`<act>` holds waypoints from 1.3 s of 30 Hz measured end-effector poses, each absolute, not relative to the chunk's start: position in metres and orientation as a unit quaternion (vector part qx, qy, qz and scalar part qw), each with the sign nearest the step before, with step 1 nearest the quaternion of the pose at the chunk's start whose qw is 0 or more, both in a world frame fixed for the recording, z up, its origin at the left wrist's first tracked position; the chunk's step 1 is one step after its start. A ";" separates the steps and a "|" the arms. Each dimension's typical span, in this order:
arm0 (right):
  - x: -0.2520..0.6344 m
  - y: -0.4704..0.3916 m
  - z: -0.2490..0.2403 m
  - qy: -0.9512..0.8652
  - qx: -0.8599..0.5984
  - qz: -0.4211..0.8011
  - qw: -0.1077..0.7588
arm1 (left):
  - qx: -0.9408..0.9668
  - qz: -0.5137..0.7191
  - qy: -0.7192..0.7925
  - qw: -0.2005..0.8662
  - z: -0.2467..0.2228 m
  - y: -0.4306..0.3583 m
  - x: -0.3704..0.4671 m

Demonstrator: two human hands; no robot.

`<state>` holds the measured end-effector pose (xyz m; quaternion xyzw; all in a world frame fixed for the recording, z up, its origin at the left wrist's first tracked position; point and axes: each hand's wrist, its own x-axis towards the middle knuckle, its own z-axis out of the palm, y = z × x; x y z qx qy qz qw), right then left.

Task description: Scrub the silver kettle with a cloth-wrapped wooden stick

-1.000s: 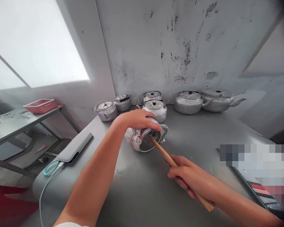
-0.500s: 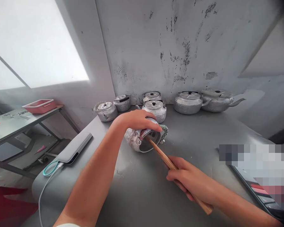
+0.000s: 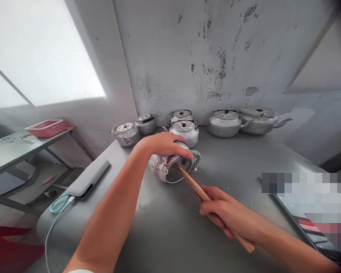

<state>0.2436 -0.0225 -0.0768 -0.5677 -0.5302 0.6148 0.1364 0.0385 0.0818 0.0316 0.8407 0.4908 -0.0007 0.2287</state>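
A dented silver metal kettle (image 3: 157, 167) lies tipped on its side on the grey table, its round mouth facing me. My left hand (image 3: 170, 144) is laid over its upper side, fingers curved round it and gripping. Red and green cord wraps the kettle's handle (image 3: 197, 159), which sticks out to the right beside my fingers. In my right hand (image 3: 218, 208) is a wooden stick (image 3: 194, 184), held in a closed grip. The stick's far end goes into the kettle's mouth, where its tip is hidden; its near end (image 3: 248, 245) pokes out below my palm.
Several lidded metal kettles (image 3: 225, 124) stand along the wall at the table's back. A grey power bank (image 3: 88, 180) with a cable lies at the left edge. A dark-framed flat device (image 3: 292, 223), partly blurred out, is at right. A pink basket (image 3: 47, 128) sits on another table.
The whole view has shifted very slightly. Both hands, the tipped kettle and the wooden stick keep nearly the same positions relative to each other.
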 end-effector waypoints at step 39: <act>0.238 -0.040 -0.076 -0.588 -0.567 0.536 0.212 | 0.849 -0.011 0.499 0.174 0.030 0.078 0.040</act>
